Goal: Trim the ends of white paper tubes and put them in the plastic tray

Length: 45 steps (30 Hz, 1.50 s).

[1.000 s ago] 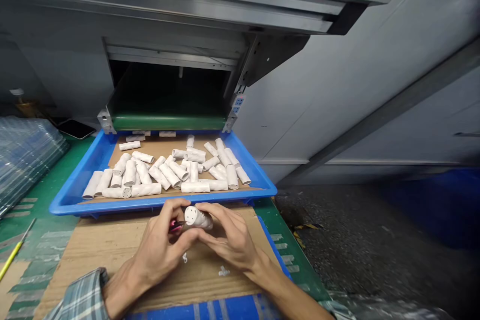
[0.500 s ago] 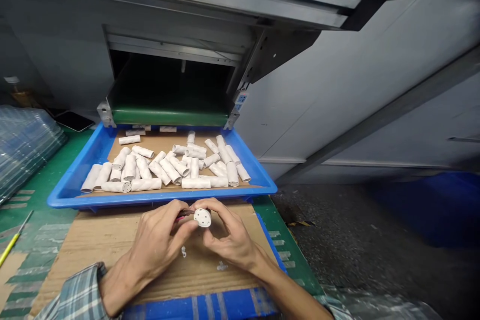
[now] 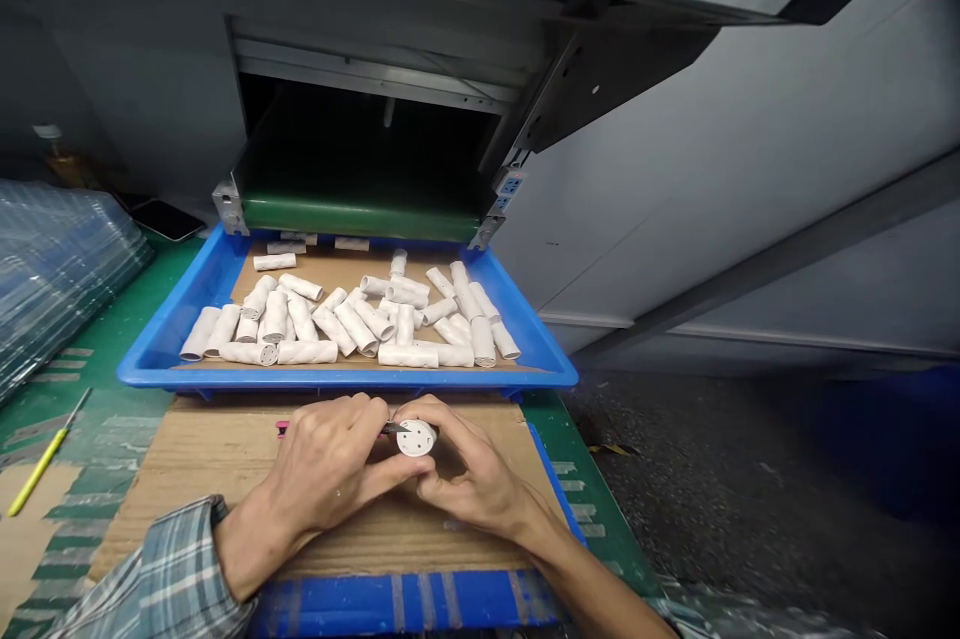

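Between my two hands, a white cylinder [image 3: 415, 438] turns its round end face, dotted with small dark holes, toward me. My right hand [image 3: 476, 474] is closed around its side with fingers and thumb. In my left hand [image 3: 330, 454] is a pink-handled knife [image 3: 282, 429], mostly hidden by the fingers; its dark pointed blade lies at the upper left rim of the end face. My left thumb reaches under the cylinder's lower edge. Beyond my hands, many similar white cylinders [image 3: 307, 352] lie in a blue tray [image 3: 345, 378].
A cardboard sheet [image 3: 217, 449] lies under my hands on the green table [image 3: 94, 319]. A yellow-handled pointed tool [image 3: 37, 474] is at the left, near clear plastic packaging [image 3: 60, 269] and a phone [image 3: 166, 218]. Behind the tray ends a green conveyor belt [image 3: 360, 209].
The view has shifted, moving the scene slightly right. My left hand has turned, so the pink handle end now shows behind it and the blade rests against the cylinder's end face rim.
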{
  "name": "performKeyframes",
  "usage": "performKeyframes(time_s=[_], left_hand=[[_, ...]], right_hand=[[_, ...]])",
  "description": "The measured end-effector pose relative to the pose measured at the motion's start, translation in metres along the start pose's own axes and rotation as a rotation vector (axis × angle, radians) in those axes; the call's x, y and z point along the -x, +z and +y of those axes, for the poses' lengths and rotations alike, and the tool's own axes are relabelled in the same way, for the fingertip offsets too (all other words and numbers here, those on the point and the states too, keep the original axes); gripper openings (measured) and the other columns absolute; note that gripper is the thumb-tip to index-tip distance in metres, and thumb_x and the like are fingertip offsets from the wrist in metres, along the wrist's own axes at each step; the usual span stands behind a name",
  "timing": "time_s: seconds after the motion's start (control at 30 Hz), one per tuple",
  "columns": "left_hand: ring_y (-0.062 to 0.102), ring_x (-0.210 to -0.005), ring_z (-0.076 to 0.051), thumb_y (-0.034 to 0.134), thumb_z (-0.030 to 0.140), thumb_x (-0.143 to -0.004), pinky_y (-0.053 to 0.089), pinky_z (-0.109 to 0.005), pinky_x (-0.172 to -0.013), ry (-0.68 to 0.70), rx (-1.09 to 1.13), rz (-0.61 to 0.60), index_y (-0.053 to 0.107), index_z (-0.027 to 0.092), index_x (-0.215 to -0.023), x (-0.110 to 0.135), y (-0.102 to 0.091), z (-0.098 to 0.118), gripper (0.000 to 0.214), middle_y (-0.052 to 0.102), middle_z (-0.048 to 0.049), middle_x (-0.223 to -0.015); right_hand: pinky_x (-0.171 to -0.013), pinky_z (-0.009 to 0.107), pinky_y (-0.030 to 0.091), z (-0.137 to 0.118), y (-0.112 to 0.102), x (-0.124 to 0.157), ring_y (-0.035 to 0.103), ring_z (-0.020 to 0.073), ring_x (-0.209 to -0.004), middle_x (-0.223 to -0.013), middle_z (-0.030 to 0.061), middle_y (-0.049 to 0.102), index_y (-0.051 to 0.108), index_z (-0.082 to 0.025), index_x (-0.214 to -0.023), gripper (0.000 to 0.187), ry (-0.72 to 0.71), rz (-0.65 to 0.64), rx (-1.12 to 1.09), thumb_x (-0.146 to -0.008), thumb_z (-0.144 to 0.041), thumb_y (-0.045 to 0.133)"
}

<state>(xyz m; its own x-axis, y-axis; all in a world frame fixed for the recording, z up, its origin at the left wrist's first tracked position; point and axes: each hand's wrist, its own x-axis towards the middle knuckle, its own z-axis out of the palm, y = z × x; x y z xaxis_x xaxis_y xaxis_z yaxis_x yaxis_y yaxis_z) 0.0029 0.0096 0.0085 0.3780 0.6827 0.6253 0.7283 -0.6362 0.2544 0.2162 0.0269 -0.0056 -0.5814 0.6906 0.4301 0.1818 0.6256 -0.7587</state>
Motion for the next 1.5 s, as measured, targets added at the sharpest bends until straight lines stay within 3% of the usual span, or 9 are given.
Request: performKeyframes(time_s=[0.6, 0.97, 1.5], left_hand=[[0.053, -0.051, -0.015, 0.038, 0.053, -0.114, 0.032, -0.031, -0.053, 0.024, -0.068, 0.005, 0.057, 0.02, -0.077, 0.0027, 0.0006, 0.0031, 0.053, 0.059, 0.0007, -0.062], [0.056, -0.052, -0.014, 0.038, 0.053, -0.114, 0.034, -0.03, -0.052, -0.017, -0.021, 0.045, 0.054, 0.021, -0.079, 0.0012, 0.0008, 0.0026, 0.051, 0.059, 0.0023, -0.063], [0.054, -0.054, -0.015, 0.04, 0.052, -0.114, 0.035, -0.03, -0.054, -0.025, -0.054, 0.084, 0.051, 0.022, -0.078, 0.0038, 0.0053, 0.0037, 0.049, 0.055, 0.0029, -0.064]], right_hand=[[-0.082, 0.035, 0.06, 0.0027, -0.0019, -0.0024, 0.068, 0.0239, -0.094, -0.107, 0.0079, 0.07, 0.059, -0.025, -0.132, 0.04, -0.097, 0.039, 0.057, -0.095, -0.01, 0.062], [-0.102, 0.037, 0.059, 0.0026, -0.0102, -0.001, 0.069, 0.0237, -0.116, -0.129, 0.0102, 0.072, 0.061, -0.025, -0.149, 0.039, -0.077, 0.04, -0.043, -0.112, -0.024, 0.048], [-0.108, 0.036, 0.058, 0.0029, -0.01, 0.0016, 0.067, 0.0233, -0.124, -0.133, 0.0089, 0.07, 0.06, -0.028, -0.149, 0.052, -0.093, 0.132, 0.086, -0.101, -0.01, 0.067]])
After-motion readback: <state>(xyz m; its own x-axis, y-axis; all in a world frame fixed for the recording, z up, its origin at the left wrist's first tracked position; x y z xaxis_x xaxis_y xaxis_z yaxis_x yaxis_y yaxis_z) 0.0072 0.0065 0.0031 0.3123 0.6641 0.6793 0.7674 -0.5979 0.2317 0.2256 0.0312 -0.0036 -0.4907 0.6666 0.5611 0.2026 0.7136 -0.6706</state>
